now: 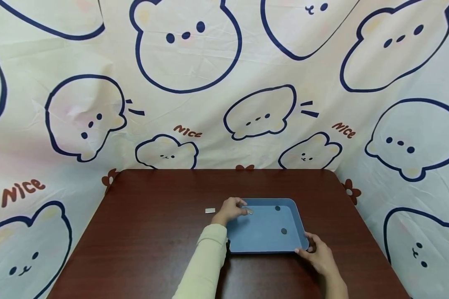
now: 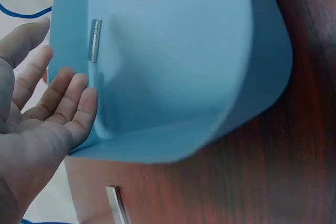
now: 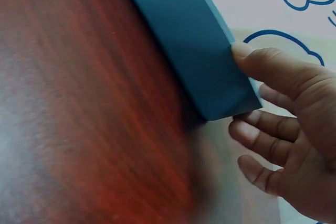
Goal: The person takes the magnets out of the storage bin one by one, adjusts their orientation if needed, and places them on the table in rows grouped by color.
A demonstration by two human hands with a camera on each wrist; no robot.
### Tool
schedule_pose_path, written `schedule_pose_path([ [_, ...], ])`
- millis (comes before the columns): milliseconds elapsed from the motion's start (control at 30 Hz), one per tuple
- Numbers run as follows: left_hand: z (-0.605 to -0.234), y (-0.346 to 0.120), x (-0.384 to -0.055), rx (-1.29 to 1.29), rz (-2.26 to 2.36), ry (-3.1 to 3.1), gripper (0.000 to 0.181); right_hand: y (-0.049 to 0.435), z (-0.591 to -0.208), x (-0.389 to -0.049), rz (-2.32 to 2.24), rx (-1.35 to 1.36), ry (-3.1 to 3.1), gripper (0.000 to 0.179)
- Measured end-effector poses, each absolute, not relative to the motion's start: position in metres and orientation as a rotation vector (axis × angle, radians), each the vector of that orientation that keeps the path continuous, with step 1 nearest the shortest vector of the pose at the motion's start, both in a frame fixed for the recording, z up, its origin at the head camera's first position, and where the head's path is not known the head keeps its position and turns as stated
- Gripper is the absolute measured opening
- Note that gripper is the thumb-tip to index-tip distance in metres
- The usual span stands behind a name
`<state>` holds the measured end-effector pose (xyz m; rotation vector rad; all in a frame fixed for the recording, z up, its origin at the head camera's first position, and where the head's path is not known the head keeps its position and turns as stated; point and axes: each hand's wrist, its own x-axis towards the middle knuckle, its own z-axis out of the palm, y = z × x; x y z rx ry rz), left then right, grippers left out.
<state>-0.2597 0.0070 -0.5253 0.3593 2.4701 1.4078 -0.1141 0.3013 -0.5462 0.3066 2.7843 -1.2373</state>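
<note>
A shallow blue tray (image 1: 258, 236) sits on the table. Over its left side hovers my left hand (image 1: 230, 209), fingers loosely bent and holding nothing. Just past the fingertips, in the left wrist view, a small silvery bar (image 2: 94, 40) lies inside the tray along the wall. My right hand (image 1: 319, 253) grips the near right corner of the tray; in the right wrist view the thumb (image 3: 244, 53) presses the rim and the other fingers are at the corner's far side. Two dark round discs, a far one (image 1: 277, 208) and a nearer one (image 1: 284, 231), lie on the tray floor.
A second small silvery bar (image 1: 210, 210) lies on the brown wooden table (image 1: 153, 232), left of the tray. Behind and beside the table hangs a pale cloth (image 1: 187, 112) printed with cartoon bears.
</note>
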Motion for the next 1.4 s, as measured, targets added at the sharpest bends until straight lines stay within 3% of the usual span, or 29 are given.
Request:
schedule_pose_path([
  [567,-0.542,0.016,-0.262,0.286,1.322,2.417,0.046,0.3,-0.553,-0.116,-1.314,0.301,2.752,0.069],
  [867,-0.546,0.026,-0.256,0.18,1.298,2.549,0.025,0.302,-0.554,-0.115,-1.328,0.313,2.751,0.068],
  [1400,-0.558,0.037,-0.251,-0.115,1.464,2.63,0.025,0.303,-0.556,-0.115,-1.365,0.329,2.747,0.068],
])
